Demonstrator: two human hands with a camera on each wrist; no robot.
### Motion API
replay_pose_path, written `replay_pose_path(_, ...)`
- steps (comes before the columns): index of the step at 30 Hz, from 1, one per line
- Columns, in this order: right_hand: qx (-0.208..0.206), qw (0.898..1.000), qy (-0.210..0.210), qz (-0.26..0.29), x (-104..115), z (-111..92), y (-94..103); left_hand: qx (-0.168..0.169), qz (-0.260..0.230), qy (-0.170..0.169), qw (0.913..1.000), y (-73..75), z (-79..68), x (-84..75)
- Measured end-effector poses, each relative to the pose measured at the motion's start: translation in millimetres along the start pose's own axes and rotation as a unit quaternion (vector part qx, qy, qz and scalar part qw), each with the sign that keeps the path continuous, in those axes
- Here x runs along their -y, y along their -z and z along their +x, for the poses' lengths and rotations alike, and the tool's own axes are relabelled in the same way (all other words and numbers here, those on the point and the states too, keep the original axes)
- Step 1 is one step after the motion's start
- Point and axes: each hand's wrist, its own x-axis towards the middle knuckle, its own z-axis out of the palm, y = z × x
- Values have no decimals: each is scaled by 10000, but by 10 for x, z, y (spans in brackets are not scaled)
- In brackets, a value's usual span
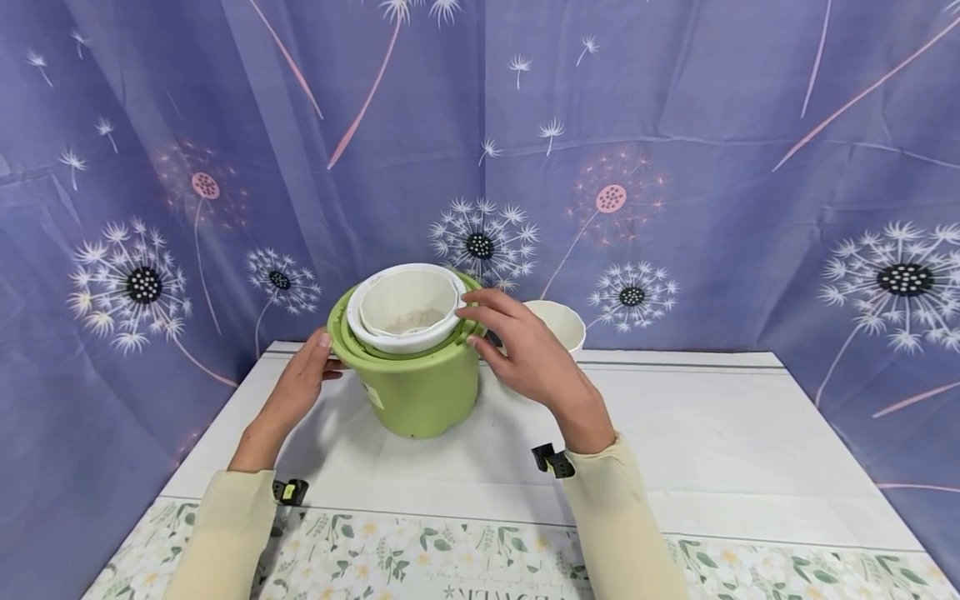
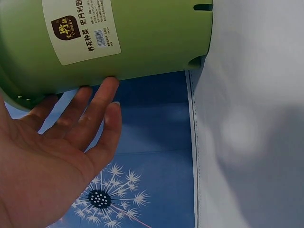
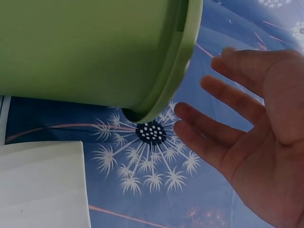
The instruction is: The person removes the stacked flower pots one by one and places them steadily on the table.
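Observation:
A green flowerpot point(image 1: 423, 396) stands on the table with a white pot point(image 1: 356, 321) nested inside, and a cream pot point(image 1: 405, 300) within that. In the left wrist view, a printed label point(image 2: 83, 28) shows on the green flowerpot's side. My left hand point(image 1: 296, 387) is at the flowerpot's left, its thumb by the rim and its fingertips point(image 2: 111, 81) touching the wall below. Loosely spread, my right hand point(image 1: 536, 354) hovers by the right-hand rims. Its fingers point(image 3: 194, 128) look apart from the green flowerpot in the right wrist view.
Another white pot point(image 1: 558, 323) stands behind my right hand, partly hidden by it. A white cloth point(image 1: 675, 450) with a floral front border covers the table. Behind the table hangs a purple-blue curtain point(image 1: 720, 192) with dandelion prints.

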Motion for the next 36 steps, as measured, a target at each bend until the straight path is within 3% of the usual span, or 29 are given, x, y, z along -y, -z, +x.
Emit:
replay_pose_path(15, -107, 9996, 170, -175, 15, 73, -127, -7, -15, 25, 10000, 1, 8, -15)
replay_pose_path(24, -31, 9993, -70, -372, 37, 94, -207, -3, -61, 46, 10000, -2, -13, -4)
replay_pose_path(36, 21, 9988, -13, -497, 31, 135, -300, -44, 43, 60, 10000, -2, -11, -6)
